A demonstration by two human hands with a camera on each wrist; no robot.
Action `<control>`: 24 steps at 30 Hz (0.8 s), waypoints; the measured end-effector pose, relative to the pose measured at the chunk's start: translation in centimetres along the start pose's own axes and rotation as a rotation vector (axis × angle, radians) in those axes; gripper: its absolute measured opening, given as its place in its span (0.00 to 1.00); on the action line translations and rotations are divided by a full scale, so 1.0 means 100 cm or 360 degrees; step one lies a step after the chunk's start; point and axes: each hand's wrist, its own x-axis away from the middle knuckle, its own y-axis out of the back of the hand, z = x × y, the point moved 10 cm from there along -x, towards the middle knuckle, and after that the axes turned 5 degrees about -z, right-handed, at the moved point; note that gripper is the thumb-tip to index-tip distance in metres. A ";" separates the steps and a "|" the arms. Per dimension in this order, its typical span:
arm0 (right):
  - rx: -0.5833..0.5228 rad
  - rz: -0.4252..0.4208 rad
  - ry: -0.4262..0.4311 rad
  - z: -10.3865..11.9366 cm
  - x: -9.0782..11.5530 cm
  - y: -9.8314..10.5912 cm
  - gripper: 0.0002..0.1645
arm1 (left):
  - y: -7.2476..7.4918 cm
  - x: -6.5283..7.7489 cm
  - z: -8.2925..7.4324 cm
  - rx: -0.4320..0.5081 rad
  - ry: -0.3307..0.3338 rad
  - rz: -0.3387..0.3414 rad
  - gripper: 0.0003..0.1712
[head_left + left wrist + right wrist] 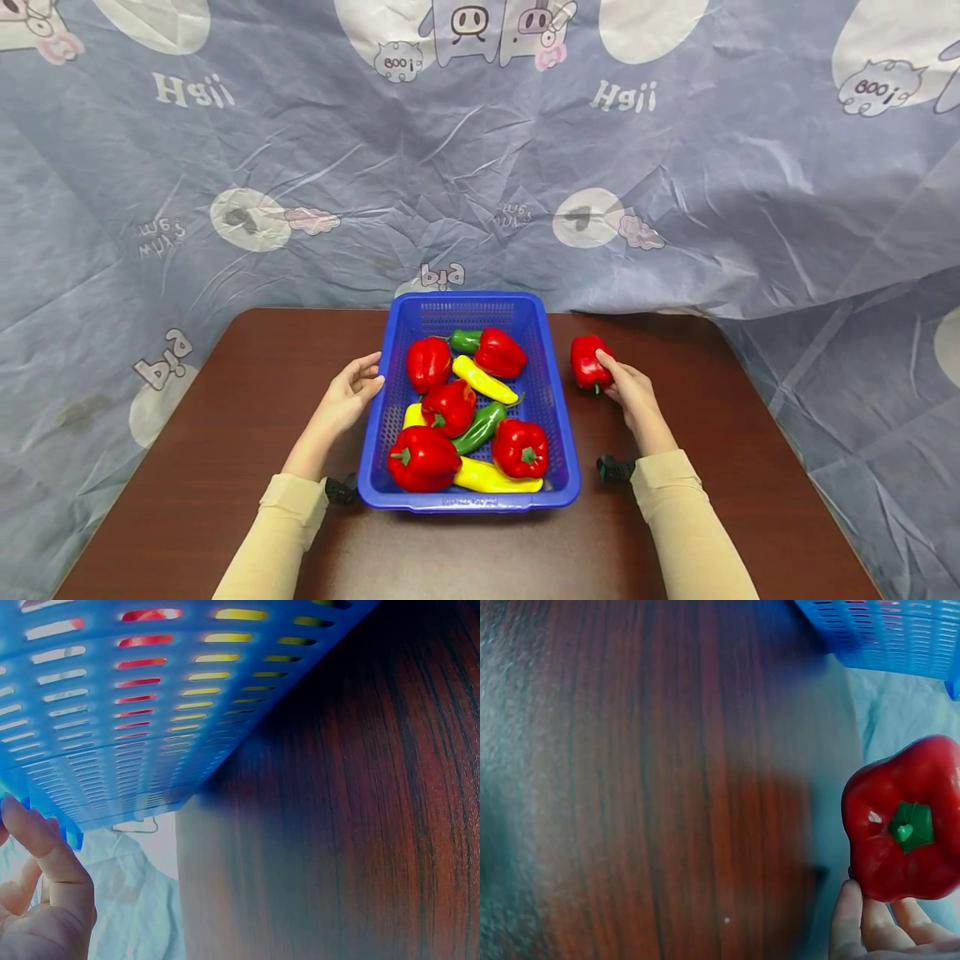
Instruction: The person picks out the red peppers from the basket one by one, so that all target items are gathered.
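A blue plastic basket [562, 417] stands on the table with several red bell peppers [425, 458], yellow long peppers [485, 382] and green peppers [481, 428] in it. My left hand [351, 393] is at the basket's left side, its thumb and bent fingers holding the rim. In the left wrist view, a fingertip [11, 804] meets the blue rim. To the right of the basket, my right hand [633, 392] grips a red bell pepper [589, 358] between thumb and fingers. Its green stem [911, 826] faces the right wrist camera.
Beneath everything is a dark brown wooden table [720, 400]. Behind it hangs a grey-blue cartoon-print cloth [450, 158]. Dark wrist devices [617, 468] sit under both cream sleeves [690, 517]. The basket's slotted side wall [135, 690] rises close to the left wrist.
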 end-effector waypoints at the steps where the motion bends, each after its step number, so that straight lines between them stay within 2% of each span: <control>1: -0.0006 -0.0012 -0.0002 -0.001 0.000 0.001 0.55 | 0.000 0.000 0.000 -0.0005 0.0001 -0.0001 0.30; 13: 0.0008 -0.0151 -0.0002 -0.006 0.001 0.009 0.53 | 0.000 0.002 -0.001 -0.0023 -0.0001 0.0002 0.31; 24: 0.0083 -0.0142 0.0018 -0.007 -0.004 0.012 0.55 | 0.001 -0.002 0.004 -0.0033 0.0000 -0.0004 0.30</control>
